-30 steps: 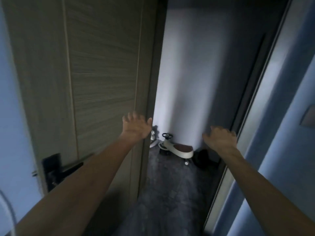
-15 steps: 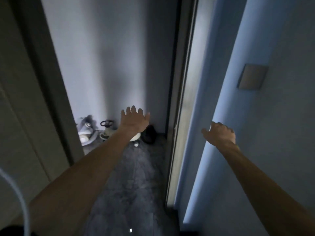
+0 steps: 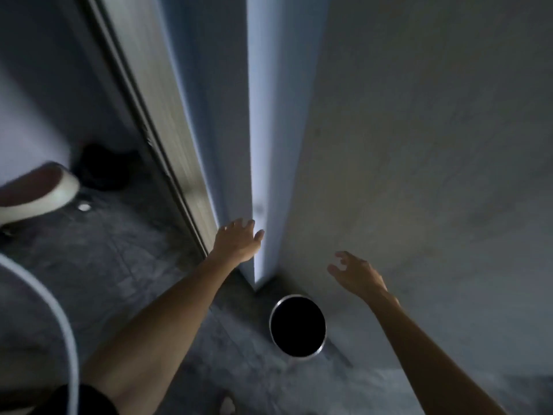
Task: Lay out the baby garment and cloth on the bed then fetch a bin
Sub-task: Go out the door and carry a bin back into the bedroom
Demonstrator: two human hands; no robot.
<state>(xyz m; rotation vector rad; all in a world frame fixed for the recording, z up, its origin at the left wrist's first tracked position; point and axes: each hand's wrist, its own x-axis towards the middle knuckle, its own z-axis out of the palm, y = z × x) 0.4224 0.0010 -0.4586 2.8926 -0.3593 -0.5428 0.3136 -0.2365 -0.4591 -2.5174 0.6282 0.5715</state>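
Note:
A round bin (image 3: 275, 333) with a metal rim and a dark inside stands on the grey floor, against the wall just right of a wall corner. My left hand (image 3: 238, 241) is stretched out above and left of the bin, fingers apart, holding nothing, near the corner's edge. My right hand (image 3: 356, 272) hovers above and right of the bin, fingers spread and slightly curled, empty. Neither hand touches the bin. The baby garment, the cloth and the bed are out of view.
A grey wall (image 3: 419, 145) fills the right side; its lit corner (image 3: 257, 145) juts out beside a sliding door frame (image 3: 155, 94). A white ride-on toy (image 3: 39, 190) and a dark object (image 3: 101, 166) lie at the left. A white cable (image 3: 64, 324) hangs close by.
The view has swung right and down, past the door and toward the wall corner. The bin has come into sight below my hands, and both hands have lowered toward it.

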